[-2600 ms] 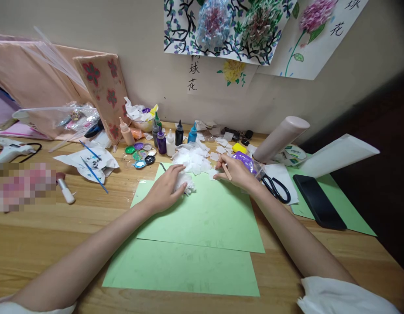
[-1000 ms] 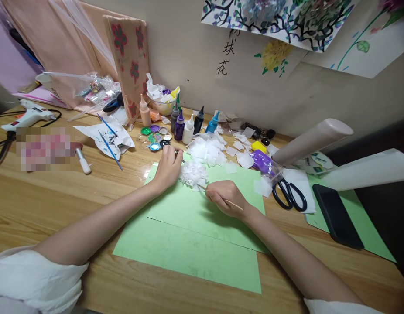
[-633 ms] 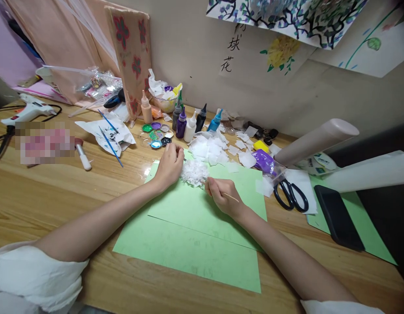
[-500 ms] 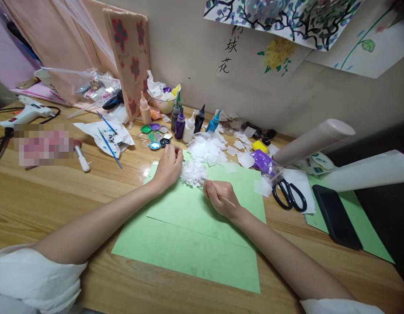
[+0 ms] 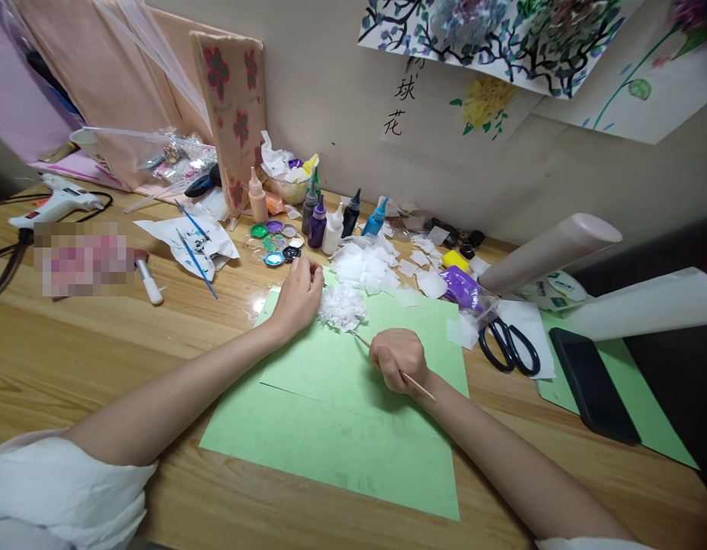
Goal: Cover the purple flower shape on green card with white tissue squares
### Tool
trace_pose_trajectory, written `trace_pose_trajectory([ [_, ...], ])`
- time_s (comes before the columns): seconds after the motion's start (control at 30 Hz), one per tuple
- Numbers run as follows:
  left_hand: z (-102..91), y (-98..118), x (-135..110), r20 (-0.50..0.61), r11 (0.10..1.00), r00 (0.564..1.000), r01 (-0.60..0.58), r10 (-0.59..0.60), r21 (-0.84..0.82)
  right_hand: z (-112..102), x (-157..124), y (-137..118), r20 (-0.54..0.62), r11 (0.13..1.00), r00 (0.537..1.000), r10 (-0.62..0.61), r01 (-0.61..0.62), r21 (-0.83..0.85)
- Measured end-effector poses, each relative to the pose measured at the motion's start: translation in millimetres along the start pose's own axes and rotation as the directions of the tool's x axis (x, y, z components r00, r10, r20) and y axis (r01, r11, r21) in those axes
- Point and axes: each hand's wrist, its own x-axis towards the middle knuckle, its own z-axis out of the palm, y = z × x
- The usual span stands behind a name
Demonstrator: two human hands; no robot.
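Note:
A fluffy white tissue-paper flower (image 5: 343, 308) rests on the light green paper (image 5: 330, 451). At its left edge is my left hand (image 5: 301, 294), fingers curled and pressed together; whatever they pinch is hidden. My right hand (image 5: 398, 360) is closed round a thin wooden stick (image 5: 421, 387), whose tip points at the flower's lower right side. Behind the flower lies a heap of cut white tissue squares (image 5: 362, 263).
Paint bottles (image 5: 317, 224) and paint-filled caps (image 5: 274, 243) stand at the back. Black-handled scissors (image 5: 509, 347) and a dark phone (image 5: 592, 386) lie right. Blue brushes (image 5: 196, 263) on stained tissue and a glue gun (image 5: 59, 202) are left.
My right hand has drawn back from the flower, down and to the right, with the stick; more of the stick now shows. My left hand stays beside the flower.

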Motion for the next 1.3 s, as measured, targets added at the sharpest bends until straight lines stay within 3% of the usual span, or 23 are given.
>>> trace_pose_trajectory([
  [0.43, -1.1, 2.8, -0.6, 0.021, 1.0, 1.0, 0.007, -0.007, -0.014, 3.6, 5.7, 1.9, 0.057, 0.999, 0.998, -0.009, 0.012, -0.052],
  [0.87, -0.1, 1.3, 0.3, 0.022, 1.0, 1.0, -0.005, 0.005, -0.003, 5.3, 13.9, -0.3, 0.087, 0.981, 0.978, 0.191, -0.192, 0.01],
  [1.3, -2.3, 3.6, 0.7, 0.031, 0.999, 0.999, 0.012, -0.013, 0.035, 5.7, 7.0, 0.3, -0.026, 0.999, 0.999, -0.022, 0.023, 0.023],
])
